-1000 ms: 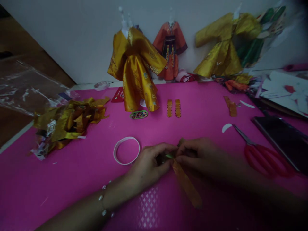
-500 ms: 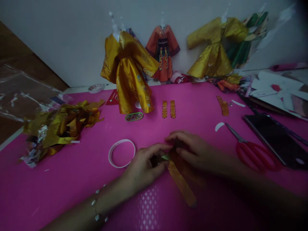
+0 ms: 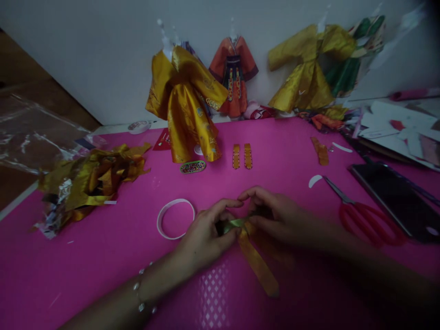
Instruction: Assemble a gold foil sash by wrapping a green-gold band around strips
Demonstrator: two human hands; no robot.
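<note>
My left hand [image 3: 211, 231] is closed on a narrow green-and-gold fabric strip [image 3: 236, 223], pinching it between thumb and fingers. From the other side, my right hand [image 3: 270, 213] grips the same strip, and the two index fingertips nearly meet above it. A gold tail of fabric [image 3: 259, 266] hangs from between the hands toward me, with a second, blurred tail to its right. Just left of my left hand lies a white ring-shaped band [image 3: 159, 220]. Red-handled scissors [image 3: 357, 215] rest right of my right hand.
Behind the hands stand a gold doll robe [image 3: 185, 105], an orange one [image 3: 233, 78] and a yellow one [image 3: 305, 68]. Two small gold tabs [image 3: 236, 156] lie mid-table. Gold fabric scraps [image 3: 92, 183] are piled at left. A black phone [image 3: 395, 201] lies at right.
The hands have shifted slightly apart, and more of the green part of the strip shows between them. My right fingers have bent a little. The view has moved slightly.
</note>
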